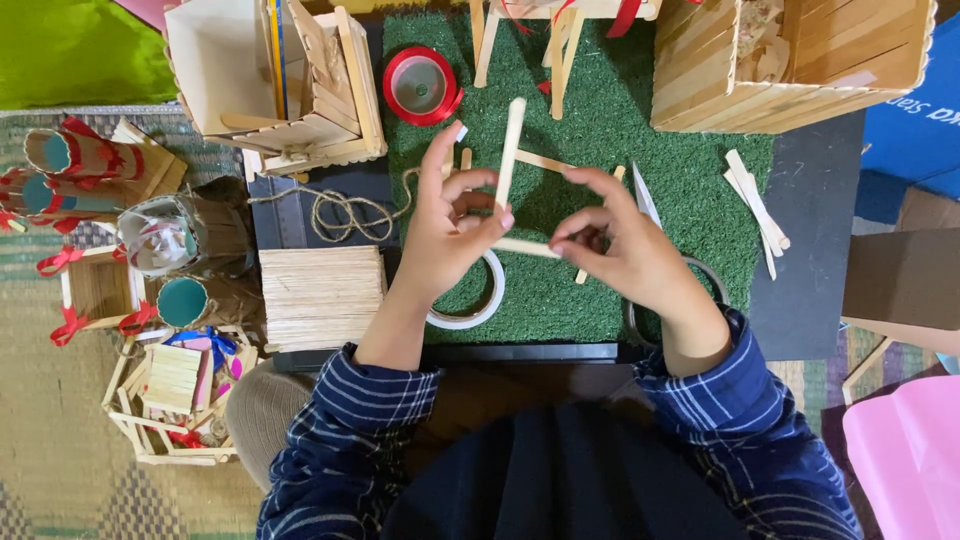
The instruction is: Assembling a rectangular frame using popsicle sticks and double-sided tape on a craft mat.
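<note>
Green turf [600, 130] below finger-pinched stick frame [512, 150]

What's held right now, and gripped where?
A frame of wooden sticks: left hand and right hand both pinch its bottom stick, left near the corner with the upright stick.

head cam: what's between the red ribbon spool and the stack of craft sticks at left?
In the head view, a loose tangle of brown twine lies between the red ribbon spool and the stack of craft sticks, on the dark mat beside the green turf.

Bright, even light; soft shadows; edges perhaps slightly blurred.
</note>
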